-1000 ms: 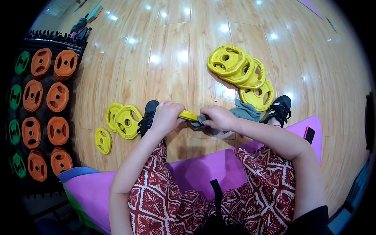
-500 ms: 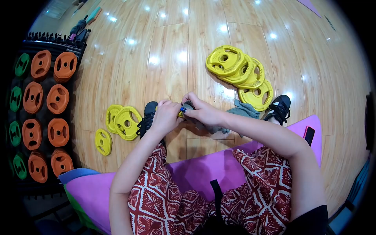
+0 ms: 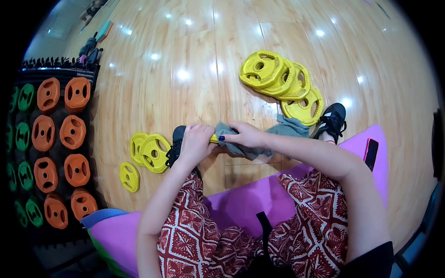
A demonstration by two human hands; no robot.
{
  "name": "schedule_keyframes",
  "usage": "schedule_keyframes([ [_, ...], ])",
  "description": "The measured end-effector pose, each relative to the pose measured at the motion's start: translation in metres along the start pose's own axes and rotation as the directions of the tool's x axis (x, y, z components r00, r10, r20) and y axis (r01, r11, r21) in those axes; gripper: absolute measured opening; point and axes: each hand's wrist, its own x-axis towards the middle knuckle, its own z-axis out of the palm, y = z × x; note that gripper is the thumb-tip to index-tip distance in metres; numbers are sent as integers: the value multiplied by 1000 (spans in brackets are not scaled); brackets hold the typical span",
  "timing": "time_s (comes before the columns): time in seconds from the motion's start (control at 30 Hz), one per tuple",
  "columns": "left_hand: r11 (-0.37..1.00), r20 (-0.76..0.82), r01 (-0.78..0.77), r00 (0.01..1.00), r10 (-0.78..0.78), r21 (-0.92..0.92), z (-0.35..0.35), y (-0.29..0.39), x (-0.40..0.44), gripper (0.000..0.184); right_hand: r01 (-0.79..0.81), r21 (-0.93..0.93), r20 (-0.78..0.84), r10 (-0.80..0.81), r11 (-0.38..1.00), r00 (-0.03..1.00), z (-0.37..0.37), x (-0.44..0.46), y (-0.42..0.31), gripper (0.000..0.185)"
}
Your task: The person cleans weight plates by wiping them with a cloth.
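Note:
Between my shoes, my left hand is closed on a yellow weight plate. The plate is turned nearly edge-on and only a small strip of it shows. My right hand grips a grey cloth and presses it around the plate's right side, thumb on top. The cloth trails right toward a bunched part near my right shoe. Left of my left shoe, two yellow plates overlap on the floor, with a smaller yellow plate lying apart from them.
Ahead to the right, several yellow plates lie in a leaning stack. A rack at the left holds orange plates and green plates. A phone rests on the pink mat beneath my legs. Black shoes flank my hands.
My right hand has shifted slightly to the right with the cloth, which now spreads more over the plate. My left hand keeps its hold. The view has tilted slightly.

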Motion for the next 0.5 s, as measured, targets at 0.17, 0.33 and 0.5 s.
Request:
schedule_keyframes([
  [0.17,1000,26,-1,1000,2,-25,-1,0,1,25,39,119,274,-71,992,959,-11,6,22,34],
  [0.33,1000,30,21,999,-21,-6,-1,1,6,23,-80,564,246,-74,822,967,-2,-9,27,15],
  [0.5,999,-24,30,999,-29,16,4,0,5,22,-100,312,280,10,945,960,-14,6,23,20],
])
